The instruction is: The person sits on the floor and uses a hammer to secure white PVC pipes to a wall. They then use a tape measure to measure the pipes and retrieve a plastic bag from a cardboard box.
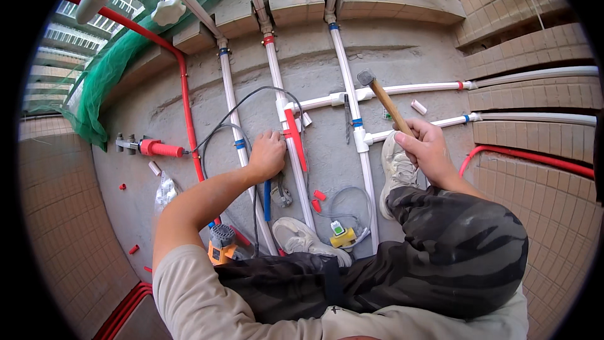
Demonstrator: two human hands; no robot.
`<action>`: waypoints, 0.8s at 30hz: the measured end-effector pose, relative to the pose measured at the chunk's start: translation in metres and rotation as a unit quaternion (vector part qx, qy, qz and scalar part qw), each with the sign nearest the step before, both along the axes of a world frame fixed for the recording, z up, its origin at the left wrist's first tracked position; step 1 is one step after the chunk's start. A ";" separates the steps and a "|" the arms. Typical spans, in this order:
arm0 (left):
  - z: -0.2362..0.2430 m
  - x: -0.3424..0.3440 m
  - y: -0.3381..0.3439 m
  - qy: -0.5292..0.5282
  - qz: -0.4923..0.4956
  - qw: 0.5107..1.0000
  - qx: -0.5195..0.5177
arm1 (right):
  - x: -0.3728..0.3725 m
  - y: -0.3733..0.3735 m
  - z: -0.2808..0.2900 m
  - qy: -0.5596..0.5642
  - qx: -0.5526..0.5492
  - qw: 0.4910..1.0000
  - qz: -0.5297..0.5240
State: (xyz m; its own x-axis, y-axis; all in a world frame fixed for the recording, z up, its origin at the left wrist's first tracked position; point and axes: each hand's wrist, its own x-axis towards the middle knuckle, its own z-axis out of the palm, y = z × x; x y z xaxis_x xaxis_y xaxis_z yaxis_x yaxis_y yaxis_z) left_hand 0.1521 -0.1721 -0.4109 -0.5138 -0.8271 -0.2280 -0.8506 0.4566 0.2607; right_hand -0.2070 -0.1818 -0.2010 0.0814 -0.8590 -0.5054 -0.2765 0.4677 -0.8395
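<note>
My right hand (428, 148) is wrapped round the lower end of a hammer's wooden handle (391, 108). The hammer's metal head (365, 77) points up and away, left of the hand. My left hand (267, 153) is closed, fingers bunched down beside the middle white pipe (272, 66). Near its fingertips a small red clip (287, 133) sits at the pipe; anything in the fingers is hidden. A flat red strip (299, 145) lies along that pipe. Other white pipes (343, 66) run on both sides, joined by tees (362, 141).
A dark cable (217, 127) loops past my left hand. Around lie a red-handled tool (157, 148), an orange power tool (221, 245), a blue strip (267, 201), a long drill bit (346, 119), a yellow device (341, 236) and red offcuts (319, 195). A red pipe (184, 88) runs at left.
</note>
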 end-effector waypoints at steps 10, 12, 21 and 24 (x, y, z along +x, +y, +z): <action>0.069 0.023 -0.035 0.213 0.309 0.909 0.183 | -0.045 -0.059 -0.078 0.164 -0.129 0.977 0.050; 0.093 0.010 -0.057 0.246 0.294 0.911 0.152 | -0.049 -0.062 -0.106 0.207 -0.129 0.966 0.089; 0.106 -0.145 -0.143 0.362 0.239 0.878 0.204 | 0.008 -0.135 -0.124 -0.245 0.105 0.964 -0.008; 0.112 -0.174 -0.164 0.402 0.280 0.847 0.207 | 0.004 -0.159 -0.130 -0.301 0.105 0.948 -0.008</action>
State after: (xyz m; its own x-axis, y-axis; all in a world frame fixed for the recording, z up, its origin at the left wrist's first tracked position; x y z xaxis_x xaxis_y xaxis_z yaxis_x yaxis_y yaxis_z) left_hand -0.0216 -0.3359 -0.2992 -0.1943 -0.9273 -0.3200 -0.3751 -0.2312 0.8977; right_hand -0.2035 -0.3404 -0.3307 0.3978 -0.7483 -0.5308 0.2317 0.6418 -0.7310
